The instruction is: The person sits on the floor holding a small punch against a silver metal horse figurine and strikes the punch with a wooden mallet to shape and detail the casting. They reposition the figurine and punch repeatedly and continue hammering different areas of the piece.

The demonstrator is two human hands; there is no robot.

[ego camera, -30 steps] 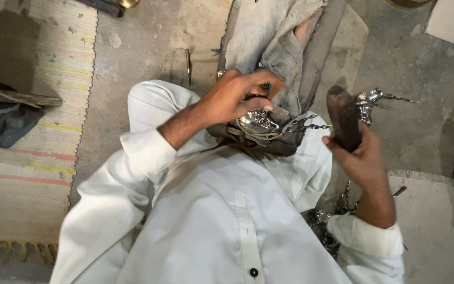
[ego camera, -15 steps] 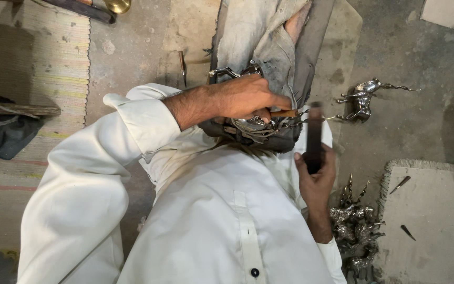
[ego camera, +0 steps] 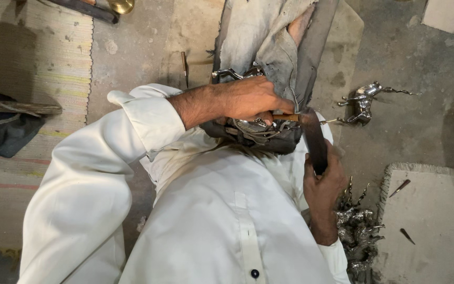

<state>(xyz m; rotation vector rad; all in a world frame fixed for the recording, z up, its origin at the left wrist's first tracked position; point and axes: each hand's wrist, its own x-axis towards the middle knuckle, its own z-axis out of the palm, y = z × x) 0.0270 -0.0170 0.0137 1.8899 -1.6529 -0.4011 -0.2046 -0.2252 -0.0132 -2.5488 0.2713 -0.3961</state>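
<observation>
Silver metal figurine (ego camera: 248, 129) lies pressed under the left hand (ego camera: 248, 100), on a dark padded rest at the person's lap, just below a worn grey cloth (ego camera: 269, 37) that hangs over a slanted board. The left grip is closed down over the figurine, fingers curled across its top so that only shiny loops and legs show beneath and beyond the knuckles; a thin brownish rod sticks out from under the fingertips to the right. Touching that rod's end is a dark flat file (ego camera: 315, 139), which the right hand (ego camera: 324, 184) holds from below, its grip wrapped tight round the lower end with the blade slanting up toward the left grip. Right of the file, apart on the concrete floor, lies a finished silver horse figure (ego camera: 363, 100). Below the right grip, beside the wrist, a heap of similar silver castings (ego camera: 358, 231) sits on the floor.
</observation>
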